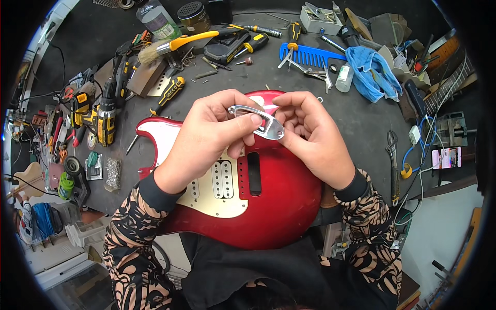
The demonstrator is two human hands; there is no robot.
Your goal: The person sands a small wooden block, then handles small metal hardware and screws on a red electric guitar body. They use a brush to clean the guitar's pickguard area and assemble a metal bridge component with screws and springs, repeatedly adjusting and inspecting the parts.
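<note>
A shiny chrome jack plate (272,129), oval with a recessed middle, is up in front of me above a red electric guitar body (289,191). My left hand (206,129) pinches it, the thumb lying across its face. At the plate's right end is my right hand (315,139), closed with its thumb against the edge and the fingers curled; whether they hold anything else is hidden. On the guitar, a cream pickguard (232,206) carries white pickups (223,179), beside a dark rectangular slot (254,174).
A yellow drill (106,113) and a screwdriver (169,95) lie at the left. Farther back are a brush (170,46), a blue comb (312,55), a small bottle (344,77) and a blue cloth (372,72). An adjustable wrench (393,165) and cables lie at the right.
</note>
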